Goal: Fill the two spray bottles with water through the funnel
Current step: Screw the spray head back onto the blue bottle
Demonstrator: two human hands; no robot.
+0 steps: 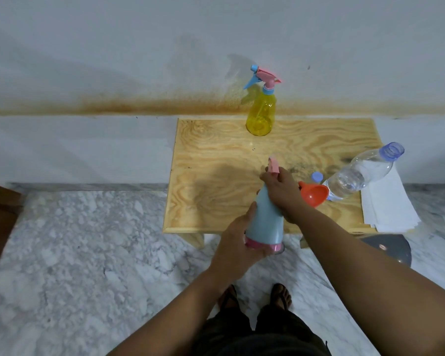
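A light blue spray bottle [265, 217] with a pink base is held over the near edge of the wooden table [216, 176]. My left hand [238, 240] grips its lower body. My right hand [280, 191] is closed around its neck, and the pink spray head [273, 164] sticks out above the fingers. A yellow spray bottle [261, 114] with a pink and blue sprayer stands upright at the table's far edge. The orange funnel [314, 194] lies on the table just right of my right hand. An open clear water bottle [362, 173] stands beside the funnel.
A blue bottle cap [317, 176] lies behind the funnel. White paper sheets [388, 201] hang over the table's right edge. A grey round object [391, 247] sits on the marble floor below. The wall is right behind the table. My feet stand close to the table's front.
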